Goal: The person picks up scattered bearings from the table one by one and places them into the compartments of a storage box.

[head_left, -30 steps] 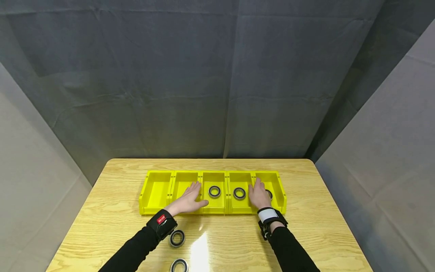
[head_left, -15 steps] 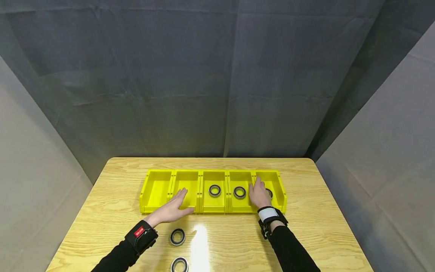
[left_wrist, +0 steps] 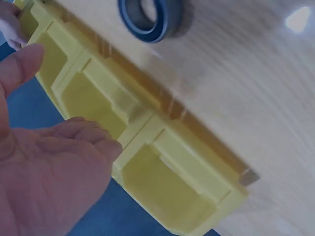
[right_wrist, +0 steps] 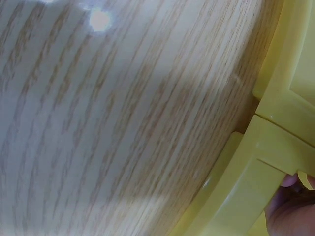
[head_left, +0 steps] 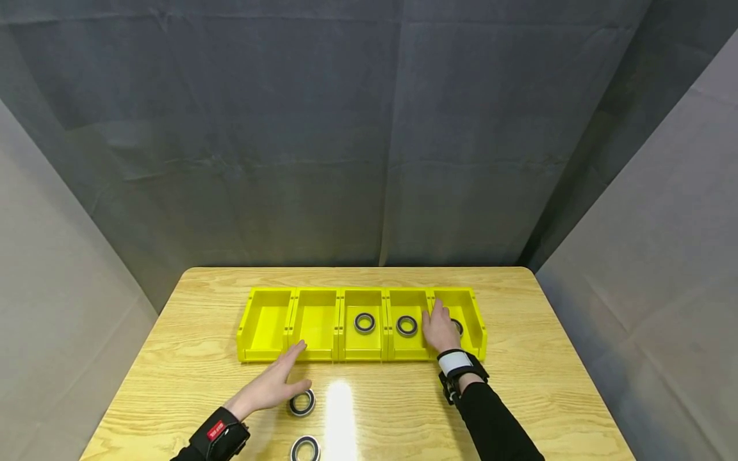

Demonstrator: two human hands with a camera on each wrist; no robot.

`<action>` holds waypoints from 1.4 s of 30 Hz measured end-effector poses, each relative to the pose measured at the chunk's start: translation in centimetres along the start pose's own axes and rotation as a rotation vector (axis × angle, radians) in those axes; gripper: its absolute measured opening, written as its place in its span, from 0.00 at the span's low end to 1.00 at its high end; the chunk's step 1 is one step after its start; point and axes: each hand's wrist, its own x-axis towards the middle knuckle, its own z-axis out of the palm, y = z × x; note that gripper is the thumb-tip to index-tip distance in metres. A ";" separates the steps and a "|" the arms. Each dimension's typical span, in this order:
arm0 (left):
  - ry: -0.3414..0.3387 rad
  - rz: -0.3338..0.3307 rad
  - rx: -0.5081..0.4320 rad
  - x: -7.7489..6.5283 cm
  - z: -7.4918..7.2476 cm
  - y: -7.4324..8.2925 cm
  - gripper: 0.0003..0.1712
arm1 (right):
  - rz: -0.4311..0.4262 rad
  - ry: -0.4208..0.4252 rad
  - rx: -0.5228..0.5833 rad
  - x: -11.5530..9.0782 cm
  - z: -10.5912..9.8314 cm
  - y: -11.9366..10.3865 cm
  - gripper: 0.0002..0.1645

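Observation:
My left hand is over the table in front of the yellow bins, fingers extended and thumb spread, holding nothing. In the head view its thumb overlaps the edge of a bearing; the left wrist view shows that bearing apart from the hand. A second bearing lies nearer me. At the right end of the row, my right hand grips the wall between the last two bins, thumb on one side and fingers on the other. Beside it, a bearing is partly hidden.
The joined bins stand in a row across the wooden table. One bearing lies in the middle bin and another bearing in the bin to its right. A grey curtain hangs behind the table.
My left hand has drawn back from above the bins, leftward and toward me, to near the loose bearings. My right hand has stayed at the right end of the row.

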 end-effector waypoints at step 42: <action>0.153 -0.031 0.277 -1.1 6.8 -1.6 0.30 | -0.010 0.008 0.013 -0.3 -0.2 -0.2 0.36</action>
